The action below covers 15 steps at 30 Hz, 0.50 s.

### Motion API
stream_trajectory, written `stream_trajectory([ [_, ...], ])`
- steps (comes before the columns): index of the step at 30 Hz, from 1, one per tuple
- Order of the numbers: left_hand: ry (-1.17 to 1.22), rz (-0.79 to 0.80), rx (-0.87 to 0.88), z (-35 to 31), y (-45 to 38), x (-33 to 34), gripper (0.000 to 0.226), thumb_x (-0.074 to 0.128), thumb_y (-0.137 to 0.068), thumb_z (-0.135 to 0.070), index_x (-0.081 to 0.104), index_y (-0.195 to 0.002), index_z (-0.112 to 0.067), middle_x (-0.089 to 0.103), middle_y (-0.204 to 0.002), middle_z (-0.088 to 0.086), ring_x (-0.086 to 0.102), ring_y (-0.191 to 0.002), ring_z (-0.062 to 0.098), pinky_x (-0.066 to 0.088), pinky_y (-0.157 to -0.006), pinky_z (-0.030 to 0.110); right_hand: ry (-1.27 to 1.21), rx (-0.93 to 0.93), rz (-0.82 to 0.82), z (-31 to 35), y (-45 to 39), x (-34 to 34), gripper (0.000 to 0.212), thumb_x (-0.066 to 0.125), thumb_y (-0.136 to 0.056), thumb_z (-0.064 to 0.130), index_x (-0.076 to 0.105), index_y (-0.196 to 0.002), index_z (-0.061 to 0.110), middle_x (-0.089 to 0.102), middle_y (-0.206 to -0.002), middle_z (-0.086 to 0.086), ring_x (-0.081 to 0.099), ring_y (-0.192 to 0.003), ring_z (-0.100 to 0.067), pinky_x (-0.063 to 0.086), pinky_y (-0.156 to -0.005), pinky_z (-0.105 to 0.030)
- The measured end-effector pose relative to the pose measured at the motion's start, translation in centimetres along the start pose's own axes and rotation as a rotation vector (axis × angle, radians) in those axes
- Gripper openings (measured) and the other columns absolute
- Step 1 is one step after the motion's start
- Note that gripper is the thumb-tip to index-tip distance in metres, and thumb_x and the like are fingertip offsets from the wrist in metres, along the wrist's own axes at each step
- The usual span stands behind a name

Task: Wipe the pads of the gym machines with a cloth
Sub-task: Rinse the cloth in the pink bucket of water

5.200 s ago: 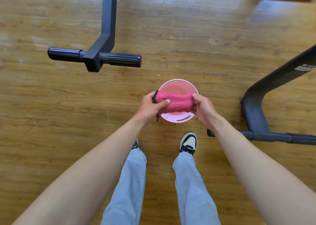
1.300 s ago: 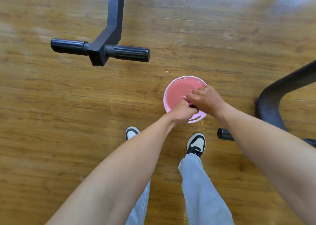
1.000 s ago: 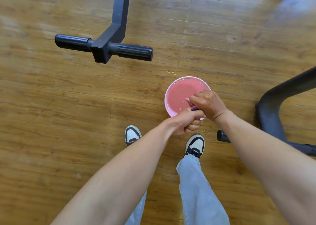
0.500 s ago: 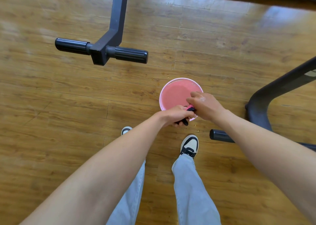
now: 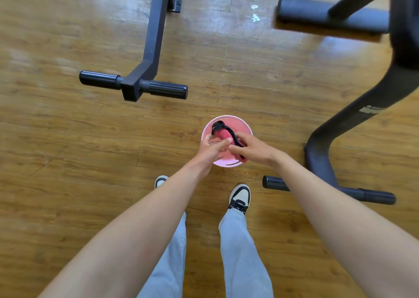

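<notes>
A twisted pink cloth with a black edge point(image 5: 223, 134) is held over a round pale pink plastic basin point(image 5: 246, 125), which stands on the wooden plank floor point(image 5: 68, 139). The near end of the cloth is gripped by the left hand point(image 5: 209, 149), whose fingers are curled round it above the basin's near left part. The black edge of the cloth is pinched by the right hand point(image 5: 251, 149), its fingers bent over the strip above the basin's near right part. The fingertips of the two hands are touching. The far end of the cloth is seen rising above the basin's far left part, clear of both hands.

Just nearer than the basin, two black-and-white trainers point(image 5: 239, 197) and pale blue trouser legs point(image 5: 243, 257) are seen; the left trainer is largely hidden by the left forearm.

Beyond the basin and to its left, a dark grey metal machine foot point(image 5: 154, 44) is seen, ending in a crossbar with two black ribbed end grips point(image 5: 169, 90). To the right of the basin, a curved dark grey machine frame point(image 5: 340, 127) stands on the floor, with a black-capped base bar point(image 5: 371, 195) lying near the basin's near right side. Far beyond the basin to the right, a thick grey tube point(image 5: 317, 14) lies across the floor.
</notes>
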<state>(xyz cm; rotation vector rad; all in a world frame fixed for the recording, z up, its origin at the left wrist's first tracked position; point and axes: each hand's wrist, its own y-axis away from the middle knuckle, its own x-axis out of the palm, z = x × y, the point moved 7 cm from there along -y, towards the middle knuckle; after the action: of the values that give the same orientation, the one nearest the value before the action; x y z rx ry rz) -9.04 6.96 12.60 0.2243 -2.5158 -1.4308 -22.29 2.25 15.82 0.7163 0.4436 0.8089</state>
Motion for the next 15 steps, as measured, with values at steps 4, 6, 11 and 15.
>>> stream_trajectory([
  [4, 0.063, -0.030, 0.006, -0.7, 0.9, 0.2, 0.071, 0.083, -0.087, -0.033, 0.046, -0.146, -0.017, 0.067, -0.130, 0.008, 0.069, -0.113, 0.020, 0.054, -0.095, 0.034, -0.151, 0.029, -0.008, 1.1, 1.1, 0.1, 0.028, 0.052, -0.108, 0.031, 0.062, -0.133, 0.024, 0.069, -0.126, 0.004, 0.064, -0.118, -0.009, 0.051, -0.100, -0.029],
  [6, 0.070, -0.074, 0.015, -1.0, 1.3, -0.4, 0.069, 0.084, -0.086, -0.033, 0.047, -0.143, -0.019, 0.068, -0.127, 0.009, 0.071, -0.110, 0.020, 0.054, -0.094, 0.033, -0.210, 0.065, -0.023, 1.3, 1.3, 0.1, 0.031, 0.057, -0.105, 0.039, 0.062, -0.132, 0.025, 0.069, -0.128, 0.002, 0.064, -0.122, -0.013, 0.051, -0.104, -0.035],
  [11, 0.080, -0.088, 0.046, -1.7, 2.0, -1.3, 0.020, 0.071, -0.098, -0.021, 0.056, -0.110, -0.016, 0.074, -0.106, 0.009, 0.073, -0.091, 0.015, 0.057, -0.085, 0.030, -0.311, 0.114, -0.158, 1.8, 1.1, -0.3, 0.042, 0.077, -0.092, 0.035, 0.061, -0.122, 0.009, 0.073, -0.114, -0.002, 0.072, -0.104, -0.015, 0.059, -0.095, -0.039],
  [15, 0.120, -0.048, 0.063, -2.2, 2.7, -1.8, 0.011, 0.057, -0.106, -0.020, 0.065, -0.103, -0.014, 0.076, -0.097, 0.005, 0.073, -0.088, 0.016, 0.056, -0.074, 0.026, -0.416, 0.134, -0.208, 2.2, 0.6, 0.1, 0.032, 0.078, -0.091, 0.018, 0.064, -0.115, 0.002, 0.074, -0.108, -0.014, 0.075, -0.096, -0.026, 0.063, -0.087, -0.041],
])
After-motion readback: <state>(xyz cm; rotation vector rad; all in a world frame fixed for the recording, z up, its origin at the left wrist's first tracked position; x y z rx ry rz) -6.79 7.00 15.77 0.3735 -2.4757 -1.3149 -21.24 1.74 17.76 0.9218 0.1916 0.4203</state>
